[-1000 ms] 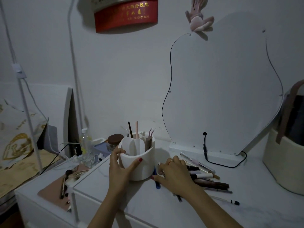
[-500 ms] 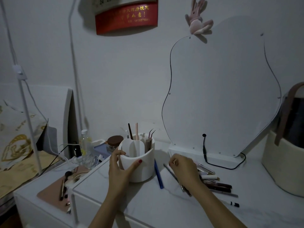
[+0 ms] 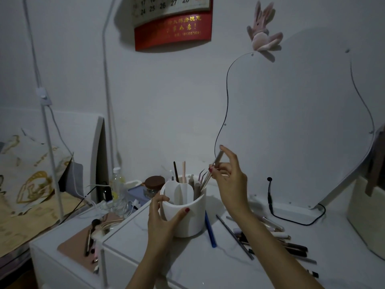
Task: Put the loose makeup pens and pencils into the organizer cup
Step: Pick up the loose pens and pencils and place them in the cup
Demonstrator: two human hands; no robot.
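White marble-veined vanity top (image 3: 187, 265) in a dim room, against a pale wall with red calendar (image 3: 173, 30), plush rabbit (image 3: 263, 36) and wavy-edged mirror (image 3: 295, 126). Smooth white cylindrical organizer cup (image 3: 188, 217), divided inside, upright near the top's left edge; left hand (image 3: 161, 220) clasped around its wall. Right hand (image 3: 230, 180) pinching a slim metallic pen (image 3: 211, 173), tilted, lower tip inside the cup's rim. Blue pencil (image 3: 210, 231) flat just beside the cup; loose pens (image 3: 277, 240) scattered right.
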